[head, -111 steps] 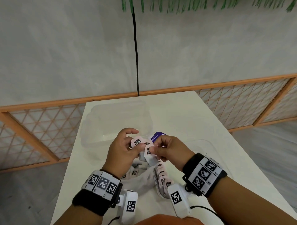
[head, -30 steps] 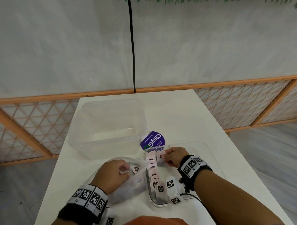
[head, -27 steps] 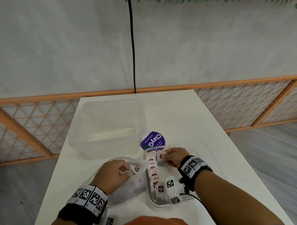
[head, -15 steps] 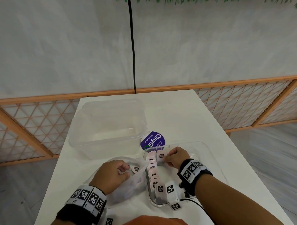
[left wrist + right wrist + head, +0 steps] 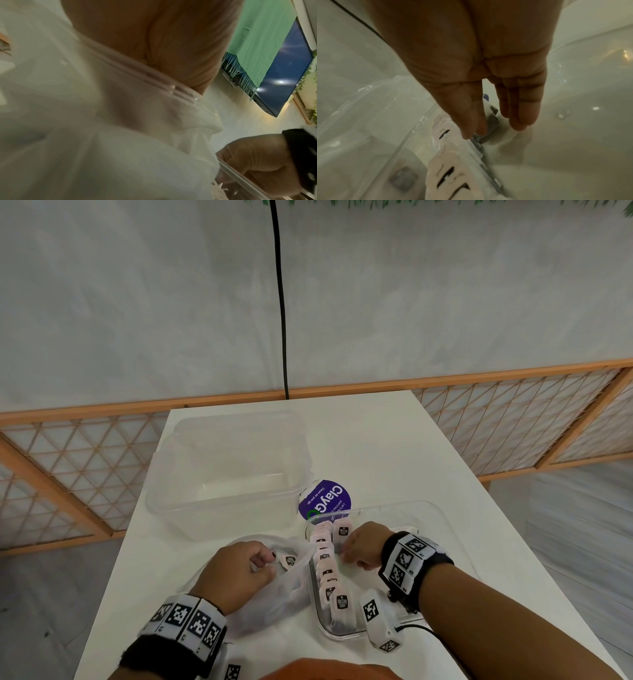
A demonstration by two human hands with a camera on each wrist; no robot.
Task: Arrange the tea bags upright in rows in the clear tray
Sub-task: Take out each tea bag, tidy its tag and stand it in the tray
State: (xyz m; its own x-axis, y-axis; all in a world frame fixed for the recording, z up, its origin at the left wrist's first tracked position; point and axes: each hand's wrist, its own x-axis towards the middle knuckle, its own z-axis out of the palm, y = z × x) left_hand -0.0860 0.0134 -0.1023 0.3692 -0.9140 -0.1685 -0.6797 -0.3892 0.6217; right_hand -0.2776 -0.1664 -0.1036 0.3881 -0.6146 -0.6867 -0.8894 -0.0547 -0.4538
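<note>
The clear tray [image 5: 445, 529] lies at the front right of the white table. A row of upright pink-tagged tea bags [image 5: 325, 563] runs along its left wall. One more tea bag [image 5: 342, 534] stands beside the far end of that row. My right hand [image 5: 359, 547] is inside the tray and pinches this tea bag [image 5: 493, 119] between thumb [image 5: 471, 121] and nearly straight fingers [image 5: 520, 115]. My left hand [image 5: 246, 566] is curled at the mouth of a clear plastic bag [image 5: 274, 594] and grips its zip rim [image 5: 154, 77]. A loose tea bag [image 5: 289, 559] lies at its fingertips.
A large clear container [image 5: 226, 474] stands at the back left of the table. A purple round ClayGo pack [image 5: 325, 498] lies between it and the tray. A black cable [image 5: 281, 302] hangs down the wall behind. The table drops off close on the left and right.
My hands came down from mid-air: the right one took a tea bag into the tray, the left one went to the plastic bag. In the last second both hands barely moved.
</note>
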